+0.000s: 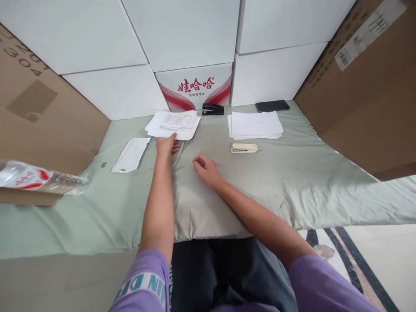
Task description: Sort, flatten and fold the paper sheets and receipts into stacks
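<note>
A stack of white sheets [195,122], its top page printed, lies at the back left of the cloth-covered surface. At its near edge is my left hand [167,145], the thumb over the paper's edge and the fingers apart from it, a little below. I cannot see any sheet clearly gripped. My right hand [207,170] rests on the cloth with its fingers loosely curled and nothing visible in them. Beyond it lies a cream stapler [244,148], near a second stack of white paper [256,125]. A black stapler [212,109] sits between the stacks at the back.
White boxes [107,93] form a wall behind the cloth [208,203]. Cardboard boxes [364,99] stand at both sides. A white pouch [131,154] and a plastic water bottle [42,177] lie left. A dark phone [272,105] is at the back right; a thin cable [178,155] runs beside my left hand.
</note>
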